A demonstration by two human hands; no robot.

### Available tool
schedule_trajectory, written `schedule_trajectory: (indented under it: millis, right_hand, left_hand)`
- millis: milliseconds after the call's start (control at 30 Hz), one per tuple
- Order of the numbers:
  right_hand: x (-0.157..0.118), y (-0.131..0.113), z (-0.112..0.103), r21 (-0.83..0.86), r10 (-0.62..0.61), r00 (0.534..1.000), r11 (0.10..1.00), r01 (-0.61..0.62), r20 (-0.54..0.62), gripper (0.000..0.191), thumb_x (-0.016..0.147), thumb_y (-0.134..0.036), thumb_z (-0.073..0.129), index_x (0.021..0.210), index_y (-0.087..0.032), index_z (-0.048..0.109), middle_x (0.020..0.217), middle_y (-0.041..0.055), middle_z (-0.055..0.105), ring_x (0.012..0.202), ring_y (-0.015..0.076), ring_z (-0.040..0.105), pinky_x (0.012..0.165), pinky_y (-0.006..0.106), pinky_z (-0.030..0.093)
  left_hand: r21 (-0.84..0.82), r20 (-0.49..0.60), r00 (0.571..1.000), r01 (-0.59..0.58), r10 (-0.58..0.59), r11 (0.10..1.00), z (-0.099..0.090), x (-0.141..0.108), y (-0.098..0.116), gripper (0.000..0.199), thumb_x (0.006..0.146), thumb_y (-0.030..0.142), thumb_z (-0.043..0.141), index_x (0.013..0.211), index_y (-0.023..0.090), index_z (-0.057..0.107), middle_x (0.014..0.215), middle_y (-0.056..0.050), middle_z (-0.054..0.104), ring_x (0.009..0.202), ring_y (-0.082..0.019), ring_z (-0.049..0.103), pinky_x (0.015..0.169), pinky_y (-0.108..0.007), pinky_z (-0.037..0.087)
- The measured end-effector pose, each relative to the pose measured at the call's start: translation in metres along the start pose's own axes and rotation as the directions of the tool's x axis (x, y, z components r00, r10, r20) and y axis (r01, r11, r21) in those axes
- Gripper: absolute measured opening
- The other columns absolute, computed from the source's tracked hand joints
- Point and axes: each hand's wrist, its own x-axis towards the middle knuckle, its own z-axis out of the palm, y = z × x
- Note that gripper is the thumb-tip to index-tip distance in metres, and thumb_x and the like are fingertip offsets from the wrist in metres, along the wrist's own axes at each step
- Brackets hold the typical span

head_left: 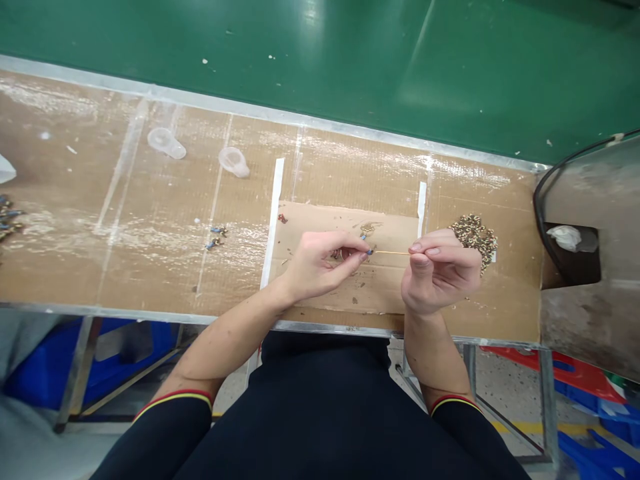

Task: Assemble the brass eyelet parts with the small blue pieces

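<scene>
My left hand (320,267) pinches a small blue piece (370,252) between thumb and forefinger, over a brown cardboard sheet (383,290). From this piece a thin yellow strand (393,253) runs straight across to my right hand (440,273). The right thumb and forefinger are closed on the strand's other end. Just beyond the left fingertips, another small blue and brass-coloured part (365,233) lies on the sheet. Some reddish bits are partly hidden behind my left fingers. A heap of small brass and dark pieces (473,237) sits behind and right of my right hand.
Two clear plastic cups (234,161) lie toward the back left. Two small blue and brass parts (215,238) rest left of the sheet, with several more (7,217) at the far left edge. White strips (273,223) flank the sheet. A metal box (590,307) borders the right end.
</scene>
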Motion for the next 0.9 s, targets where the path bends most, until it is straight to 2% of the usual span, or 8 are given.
schedule_trajectory:
  millis: [300, 700, 900]
  right_hand:
    - [-0.0008, 0.0018, 0.001, 0.1, -0.025, 1.0, 0.995, 0.023, 0.018, 0.014, 0.095, -0.028, 0.073, 0.089, -0.024, 0.06, 0.068, -0.0047, 0.062, 0.06, 0.0134, 0.061, 0.057, 0.032, 0.044]
    - [-0.0018, 0.0006, 0.0006, 0.034, -0.005, 0.998, 0.999, 0.003, 0.061, 0.019, 0.097, -0.034, 0.07, 0.086, -0.026, 0.056, 0.067, -0.0049, 0.059, 0.058, 0.014, 0.059, 0.056, 0.032, 0.046]
    - [0.0059, 0.0052, -0.0043, 0.06, 0.011, 0.998, 0.998, -0.008, -0.064, 0.025, 0.095, -0.041, 0.072, 0.083, -0.026, 0.055, 0.062, -0.0047, 0.053, 0.054, 0.0145, 0.053, 0.05, 0.032, 0.039]
  left_hand:
    - [-0.012, -0.006, 1.0, -0.011, 0.01, 1.0, -0.0002, 0.0, 0.0006, 0.007, 0.091, 0.014, 0.068, 0.09, 0.018, 0.074, 0.084, -0.003, 0.081, 0.073, -0.013, 0.077, 0.067, -0.022, 0.062]
    - [-0.03, 0.001, 1.0, -0.005, 0.005, 1.0, -0.0002, 0.0005, 0.0018, 0.008, 0.092, 0.014, 0.067, 0.091, 0.018, 0.074, 0.085, -0.003, 0.081, 0.073, -0.014, 0.077, 0.067, -0.022, 0.062]
    - [-0.038, -0.015, 1.0, 0.02, -0.021, 0.999, -0.0018, 0.0012, 0.0012, 0.009, 0.092, 0.014, 0.067, 0.09, 0.019, 0.075, 0.084, -0.003, 0.081, 0.075, -0.015, 0.078, 0.069, -0.025, 0.063]
